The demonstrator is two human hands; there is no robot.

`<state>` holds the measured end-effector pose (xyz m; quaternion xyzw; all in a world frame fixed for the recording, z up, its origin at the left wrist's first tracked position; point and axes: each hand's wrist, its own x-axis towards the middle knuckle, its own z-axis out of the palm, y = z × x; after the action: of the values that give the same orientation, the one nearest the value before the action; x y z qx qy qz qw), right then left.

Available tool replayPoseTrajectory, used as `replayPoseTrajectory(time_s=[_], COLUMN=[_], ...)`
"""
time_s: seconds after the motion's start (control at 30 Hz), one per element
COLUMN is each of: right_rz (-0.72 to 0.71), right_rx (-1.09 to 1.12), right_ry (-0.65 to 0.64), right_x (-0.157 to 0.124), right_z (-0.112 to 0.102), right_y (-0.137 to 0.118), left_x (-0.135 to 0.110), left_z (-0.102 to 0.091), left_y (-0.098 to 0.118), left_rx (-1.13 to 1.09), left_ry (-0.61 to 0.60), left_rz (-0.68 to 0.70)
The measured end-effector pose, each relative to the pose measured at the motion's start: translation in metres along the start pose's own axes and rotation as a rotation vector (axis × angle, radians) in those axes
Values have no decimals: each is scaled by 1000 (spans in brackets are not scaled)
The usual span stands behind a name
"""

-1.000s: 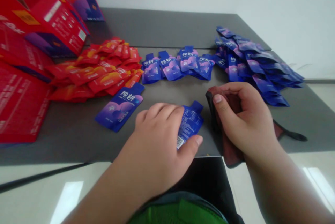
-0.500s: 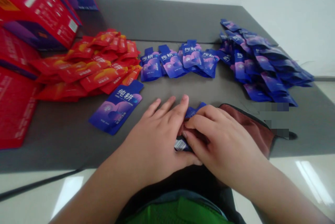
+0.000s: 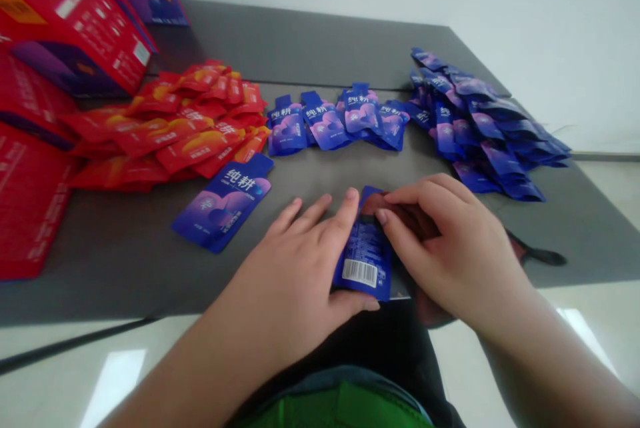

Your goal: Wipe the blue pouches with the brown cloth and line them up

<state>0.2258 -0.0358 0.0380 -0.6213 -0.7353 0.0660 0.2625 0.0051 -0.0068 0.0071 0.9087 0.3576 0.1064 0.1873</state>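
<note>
left grip (image 3: 300, 268): touching blue sachet (image 3: 364, 251) | right grip (image 3: 453, 245): pinching brown cloth (image 3: 413, 217)

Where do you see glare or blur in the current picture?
Head view: bright reflections on the floor at lower left and lower right; also in the head view, fine print on the blue pouch by the left hand is too blurred to read.

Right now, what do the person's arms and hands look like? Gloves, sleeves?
Left hand and right hand are bare: no gloves or rings visible. No sleeves, watch or cables on the visible forearms. Green clothing shows between them.
</note>
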Motion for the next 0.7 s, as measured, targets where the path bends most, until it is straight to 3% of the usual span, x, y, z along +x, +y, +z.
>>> replayPoseTrajectory(time_s=[0.07, 0.13, 0.2, 0.27, 0.43, 0.7], right_rz=[-63, -131, -177, -204, -223, -189], right_rx=[71, 111, 133, 156, 157, -2], right_ry=[-82, -244, -396, -465, -473, -383], right_x=[-8, -12, -13, -12, -9, 14], right_z=[-9, -15, -15, -12, -4, 3], right_y=[-9, -15, -14, -9, 3, 16], left_x=[1, 2, 3, 5, 7, 8], left_z=[7, 11, 11, 8, 4, 7], left_y=[9, 14, 13, 9, 1, 3], left_rx=[15, 10, -13, -32, -49, -31], left_ry=[54, 96, 98, 69, 16, 56], left_rz=[-51, -73, -64, -34, -7, -32])
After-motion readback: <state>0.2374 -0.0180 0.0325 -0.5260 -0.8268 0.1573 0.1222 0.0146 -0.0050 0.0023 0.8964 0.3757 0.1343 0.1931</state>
